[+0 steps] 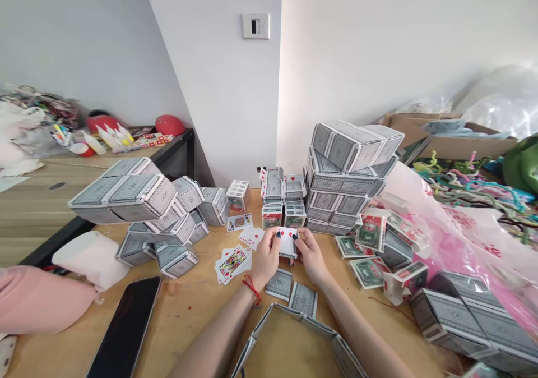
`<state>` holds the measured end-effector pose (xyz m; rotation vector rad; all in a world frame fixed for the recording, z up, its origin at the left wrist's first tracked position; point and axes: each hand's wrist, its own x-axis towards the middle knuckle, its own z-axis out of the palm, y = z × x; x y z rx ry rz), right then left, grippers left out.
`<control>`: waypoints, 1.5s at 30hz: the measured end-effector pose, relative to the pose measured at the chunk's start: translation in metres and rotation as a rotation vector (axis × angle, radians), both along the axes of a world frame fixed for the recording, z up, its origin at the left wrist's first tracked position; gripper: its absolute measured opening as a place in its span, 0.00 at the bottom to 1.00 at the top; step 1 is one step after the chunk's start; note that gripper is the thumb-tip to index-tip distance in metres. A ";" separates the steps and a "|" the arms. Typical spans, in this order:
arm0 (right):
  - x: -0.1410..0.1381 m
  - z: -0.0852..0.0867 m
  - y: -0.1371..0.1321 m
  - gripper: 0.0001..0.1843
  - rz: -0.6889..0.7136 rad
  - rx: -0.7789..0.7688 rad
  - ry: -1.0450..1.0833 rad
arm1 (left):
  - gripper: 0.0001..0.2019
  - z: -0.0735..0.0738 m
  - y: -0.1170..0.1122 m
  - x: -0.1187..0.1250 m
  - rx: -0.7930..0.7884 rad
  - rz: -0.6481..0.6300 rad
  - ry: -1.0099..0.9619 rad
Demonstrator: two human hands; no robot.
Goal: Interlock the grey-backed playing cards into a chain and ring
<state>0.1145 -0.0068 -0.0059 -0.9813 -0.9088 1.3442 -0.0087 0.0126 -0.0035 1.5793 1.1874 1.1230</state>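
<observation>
Between my left hand (269, 252) and my right hand (310, 253), a playing card with red diamonds (288, 248) is gripped by its two sides, thumbs on its face. Its lower part seems folded, though I cannot tell exactly how. Just below lie two patterned card pieces (303, 299). Nearest to me is an open frame made of joined cards (269, 317). Loose face-up cards (233, 262) lie left of my left hand. Behind my hands stand small card structures (273, 184) above red-and-green card boxes (295, 214).
Stacked card-built blocks rise at the left (138, 196) and right (348, 170). A black phone (126, 327) lies at front left near a pink cap (42, 299). Card boxes (370, 271), pink plastic (458, 254) and more card blocks (454, 316) crowd the right side.
</observation>
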 end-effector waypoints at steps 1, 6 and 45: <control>-0.001 0.000 0.000 0.10 -0.001 0.000 0.003 | 0.12 0.000 0.000 0.000 -0.004 0.012 -0.009; -0.010 -0.005 -0.002 0.11 0.008 -0.033 0.017 | 0.10 0.002 -0.001 0.001 -0.033 0.068 -0.026; -0.009 0.007 -0.008 0.14 0.234 -0.114 0.166 | 0.08 0.003 -0.003 0.000 -0.227 -0.106 -0.268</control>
